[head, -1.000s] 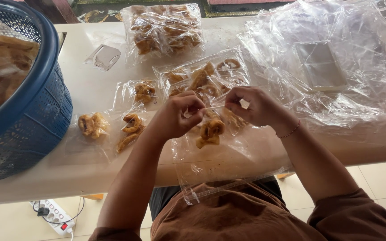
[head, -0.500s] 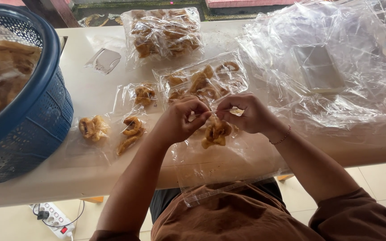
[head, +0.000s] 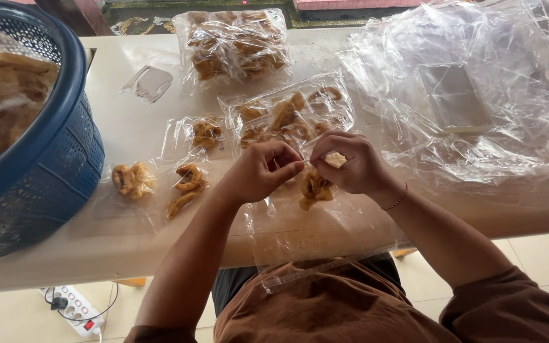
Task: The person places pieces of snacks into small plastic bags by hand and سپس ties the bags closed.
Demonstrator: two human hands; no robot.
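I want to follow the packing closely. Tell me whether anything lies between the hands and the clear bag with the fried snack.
Nothing visible does. The left hand and right hand both pinch the top of the clear bag, with the fried snack inside it, just below the fingers.

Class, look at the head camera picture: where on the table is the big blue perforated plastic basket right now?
The big blue perforated plastic basket sits at the far left edge of the pale table, on the person's left, beside small clear bags of fried snacks.
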